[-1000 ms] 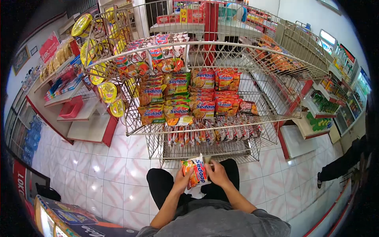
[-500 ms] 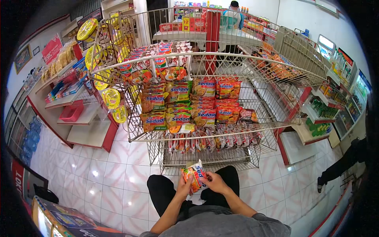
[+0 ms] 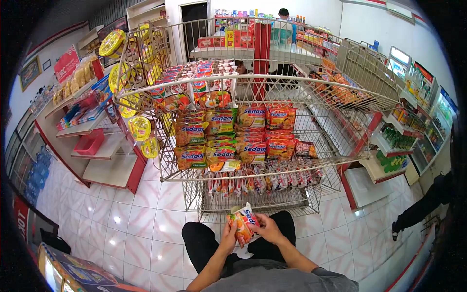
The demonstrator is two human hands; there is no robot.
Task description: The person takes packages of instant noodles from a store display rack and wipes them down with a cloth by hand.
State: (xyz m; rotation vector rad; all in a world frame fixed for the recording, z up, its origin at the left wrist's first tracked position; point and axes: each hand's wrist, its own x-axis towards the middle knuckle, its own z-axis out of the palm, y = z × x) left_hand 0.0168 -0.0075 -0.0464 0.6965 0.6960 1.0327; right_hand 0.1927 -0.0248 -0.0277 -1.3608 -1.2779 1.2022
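Between my hands, just above my lap, is a Sedaap instant noodle packet (image 3: pixel 243 225) with an orange, red and white wrapper. My left hand (image 3: pixel 228 235) grips its left side, and my right hand (image 3: pixel 266 228) has hold of the right edge. In front of me stands a wire rack (image 3: pixel 272 170). Its middle tier carries stacked Sedaap packets (image 3: pixel 221 155) in orange, green and red wrappers. A row of noodle packets on edge (image 3: pixel 262 178) fills the tier below, nearest my hands.
Yellow noodle cups (image 3: pixel 139 127) hang at the rack's left side. A red-edged shelf unit (image 3: pixel 112 175) stands left, and another shelf (image 3: pixel 367 187) stands right. A person's leg (image 3: pixel 421 204) shows at far right. Another person (image 3: pixel 283 27) is at the back.
The view has tilted up slightly, so the rack sits lower in the picture. The packet has turned a little between my hands, which still hold it.
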